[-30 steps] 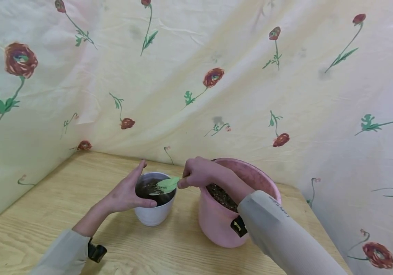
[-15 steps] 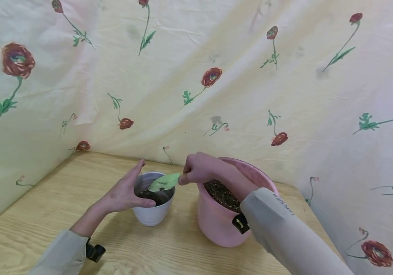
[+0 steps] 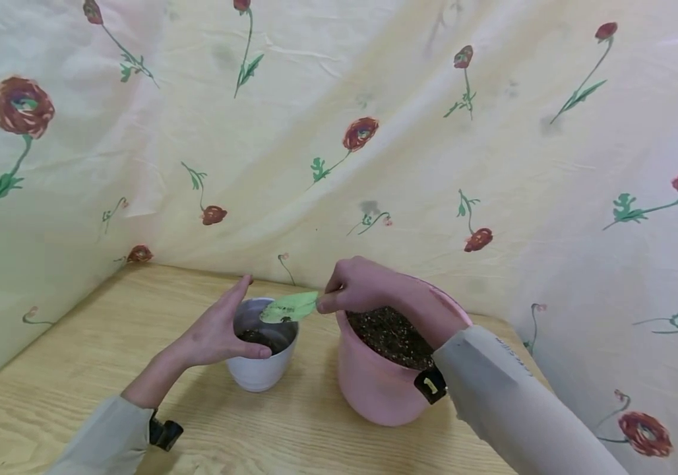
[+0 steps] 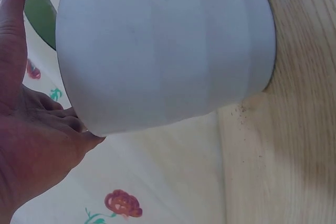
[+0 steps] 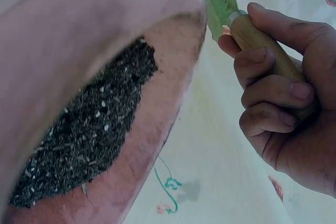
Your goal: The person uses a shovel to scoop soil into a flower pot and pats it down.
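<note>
My right hand grips the wooden handle of a small garden trowel, its fingers curled round it in the right wrist view. The trowel's light green blade is over the rim of a white flowerpot, with a few dark soil crumbs on it. Dark soil lies inside that pot. My left hand rests at the pot's left side, thumb stretched along the near rim and index finger pointing up. In the left wrist view, its other fingers touch the pot's wall near the rim.
A larger pink pot stands right of the white one, holding dark potting soil with white specks. My right forearm passes over its rim. Both pots stand on a wooden table. A flower-printed cloth hangs behind the table.
The trowel has risen out of the white pot and tilted, and most soil has left its blade. My right hand has moved slightly up and right. The left hand stays at the pot.
</note>
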Demonstrator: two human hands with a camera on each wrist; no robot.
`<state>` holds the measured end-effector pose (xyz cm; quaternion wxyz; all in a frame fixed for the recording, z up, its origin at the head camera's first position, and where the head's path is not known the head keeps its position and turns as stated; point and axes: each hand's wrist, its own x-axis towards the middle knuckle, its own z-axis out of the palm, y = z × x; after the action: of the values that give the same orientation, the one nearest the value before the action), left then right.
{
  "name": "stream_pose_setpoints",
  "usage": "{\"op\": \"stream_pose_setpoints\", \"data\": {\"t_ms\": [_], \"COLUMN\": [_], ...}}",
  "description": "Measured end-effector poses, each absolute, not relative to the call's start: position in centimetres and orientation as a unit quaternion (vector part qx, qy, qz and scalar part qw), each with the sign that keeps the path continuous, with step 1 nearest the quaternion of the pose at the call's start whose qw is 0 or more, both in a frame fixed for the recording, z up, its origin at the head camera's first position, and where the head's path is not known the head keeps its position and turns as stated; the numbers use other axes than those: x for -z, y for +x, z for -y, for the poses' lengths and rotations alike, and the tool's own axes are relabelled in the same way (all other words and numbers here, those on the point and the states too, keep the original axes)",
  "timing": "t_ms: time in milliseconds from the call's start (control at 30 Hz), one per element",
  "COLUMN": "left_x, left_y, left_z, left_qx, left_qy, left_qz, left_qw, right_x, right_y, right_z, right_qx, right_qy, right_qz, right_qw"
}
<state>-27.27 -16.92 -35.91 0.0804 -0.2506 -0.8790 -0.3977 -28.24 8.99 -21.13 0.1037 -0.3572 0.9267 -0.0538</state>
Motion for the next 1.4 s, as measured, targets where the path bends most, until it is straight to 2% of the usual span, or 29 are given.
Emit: {"op": "stream_pose_setpoints", "data": {"t_ms": [567, 900, 1400], "left_x": [34.8, 33.9, 32.6], "left_y": [-27.7, -27.7, -27.9], "left_z": [14.7, 12.8, 9.6], "left_qx": [0.394, 0.390, 0.400], "left_qy": [-0.279, -0.297, -0.311], "left_qz": [0.872, 0.867, 0.861], "left_qw": [0.079, 0.085, 0.043], "right_x": [19.9, 19.1, 19.1], "right_y": [-27.3, -27.1, -26.7], "right_z": [-13.9, -17.2, -22.1], "right_qx": [0.124, 0.154, 0.197], "right_qy": [-0.359, -0.314, -0.311], "right_qz": [-0.923, -0.936, -0.929], "right_qw": [0.058, 0.040, 0.029]}}
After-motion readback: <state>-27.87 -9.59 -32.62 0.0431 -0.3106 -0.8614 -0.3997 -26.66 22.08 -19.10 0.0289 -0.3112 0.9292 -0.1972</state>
